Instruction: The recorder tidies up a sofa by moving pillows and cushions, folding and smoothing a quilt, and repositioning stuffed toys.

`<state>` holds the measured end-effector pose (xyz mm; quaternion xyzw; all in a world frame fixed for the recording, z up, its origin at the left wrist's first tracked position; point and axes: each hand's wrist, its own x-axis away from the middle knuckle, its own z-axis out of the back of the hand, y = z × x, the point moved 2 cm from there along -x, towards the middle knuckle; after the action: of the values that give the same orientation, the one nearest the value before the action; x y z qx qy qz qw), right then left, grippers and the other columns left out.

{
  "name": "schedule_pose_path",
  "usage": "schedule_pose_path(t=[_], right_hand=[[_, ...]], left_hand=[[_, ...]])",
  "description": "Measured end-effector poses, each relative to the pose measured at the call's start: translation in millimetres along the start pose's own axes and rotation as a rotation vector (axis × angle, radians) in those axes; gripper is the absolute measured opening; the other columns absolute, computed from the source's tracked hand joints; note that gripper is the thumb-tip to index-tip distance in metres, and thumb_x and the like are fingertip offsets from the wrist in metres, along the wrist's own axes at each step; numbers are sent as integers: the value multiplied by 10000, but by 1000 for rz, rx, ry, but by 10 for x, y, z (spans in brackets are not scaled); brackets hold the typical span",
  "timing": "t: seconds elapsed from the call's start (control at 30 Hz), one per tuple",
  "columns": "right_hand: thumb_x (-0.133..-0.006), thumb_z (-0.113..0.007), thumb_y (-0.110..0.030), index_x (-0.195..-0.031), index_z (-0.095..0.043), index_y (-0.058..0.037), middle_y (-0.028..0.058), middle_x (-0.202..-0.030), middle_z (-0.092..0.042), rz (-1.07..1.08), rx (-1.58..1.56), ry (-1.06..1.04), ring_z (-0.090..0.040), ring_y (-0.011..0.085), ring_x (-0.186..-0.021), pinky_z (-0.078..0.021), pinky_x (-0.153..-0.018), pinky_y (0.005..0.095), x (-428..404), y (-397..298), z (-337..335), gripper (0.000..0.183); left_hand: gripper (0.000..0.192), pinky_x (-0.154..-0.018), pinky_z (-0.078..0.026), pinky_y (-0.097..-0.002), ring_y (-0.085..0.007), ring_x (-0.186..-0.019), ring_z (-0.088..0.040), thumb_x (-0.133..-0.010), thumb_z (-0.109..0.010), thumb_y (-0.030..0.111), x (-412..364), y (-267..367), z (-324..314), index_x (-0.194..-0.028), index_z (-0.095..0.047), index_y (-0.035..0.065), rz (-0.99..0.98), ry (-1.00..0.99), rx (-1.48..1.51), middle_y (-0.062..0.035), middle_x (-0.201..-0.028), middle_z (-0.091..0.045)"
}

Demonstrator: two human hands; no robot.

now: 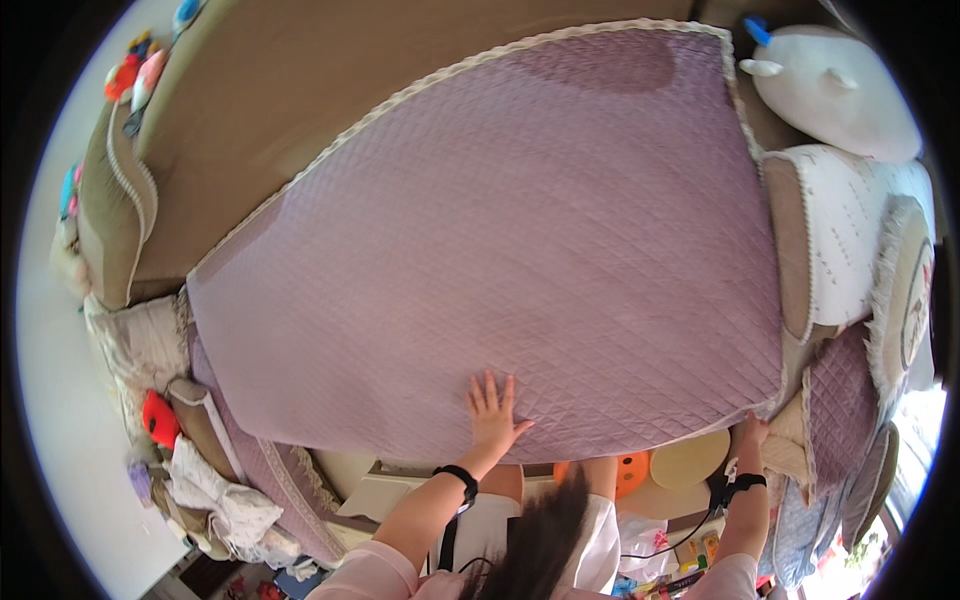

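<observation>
A mauve quilted sofa cover [480, 247] with a cream ruffled trim is spread over the brown sofa seat [247, 112]. My left hand [491, 420] lies palm down on the cover near its front edge, fingers spread. At the cover's front right corner, my right hand [756, 429] grips the trimmed edge, with its fingertips partly hidden. Fine diagonal creases run across the quilting towards that corner. The far trim lies in a long curve, with bare brown upholstery behind it.
At the right stand a white plush toy [832, 90], a white covered armrest [844, 232] and a fringed cushion [904, 300]. Another mauve quilted piece [844, 409] hangs beside them. On the left are a ruffled backrest [112, 202] and a red plush toy [160, 418]. A round yellowish stool [690, 457] stands below the front edge.
</observation>
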<state>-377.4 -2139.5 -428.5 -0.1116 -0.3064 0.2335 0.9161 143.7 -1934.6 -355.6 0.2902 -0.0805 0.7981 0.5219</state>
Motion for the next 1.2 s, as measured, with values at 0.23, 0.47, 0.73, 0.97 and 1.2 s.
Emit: schedule_pose_path(t=[0.23, 0.47, 0.73, 0.97, 1.2], right_hand=[[-800, -417, -456, -1265, -242, -25, 178, -1276, -289, 0, -241, -370, -314, 277, -1155, -265, -933, 360, 234, -839, -456, 657], [-809, -423, -375, -1221, -302, 14, 226, -1238, -322, 339, 448, 95, -326, 340, -1139, -276, -932, 387, -283, -627, -415, 580], [-706, -486, -117, -1194, -371, -72, 107, -1231, -371, 1736, 606, -290, -313, 279, -1159, -227, -967, 401, 2830, -1440, -1087, 504], [-770, -473, -250, -1284, -227, -159, 53, -1347, -169, 1394, 1126, -322, -199, 198, -1226, -266, -946, 401, 3068, -653, -1062, 578], [-756, -494, -174, -972, -530, -28, 143, -836, -577, 1037, 1117, -789, -558, 285, -810, -446, -706, 382, 2601, -77, -849, 263]], left_hand=[[954, -890, -158, -613, -513, -1175, -63, -610, -609, 511, 24, -18, 8, -1304, -126, 69, 96, -28, -95, -304, -1305, -30], [998, -886, -188, -602, -522, -1168, -62, -612, -578, 556, -119, 149, -85, -1302, -80, 34, 54, -124, -166, -325, -1291, -32], [861, -888, -203, -595, -490, -1183, -72, -661, -617, 396, -43, 55, 181, -1305, -128, 101, 30, -108, 28, -273, -1312, -50], [442, -884, -342, -413, -324, -1117, -346, -738, -529, 201, 326, -1059, 515, -1138, -419, 47, -47, 44, 262, -169, -1257, -308], [288, -693, -433, -425, -340, -832, -524, -732, -492, 184, 1303, -2289, 844, -960, -508, 9, 251, 279, 403, -190, -978, -510]])
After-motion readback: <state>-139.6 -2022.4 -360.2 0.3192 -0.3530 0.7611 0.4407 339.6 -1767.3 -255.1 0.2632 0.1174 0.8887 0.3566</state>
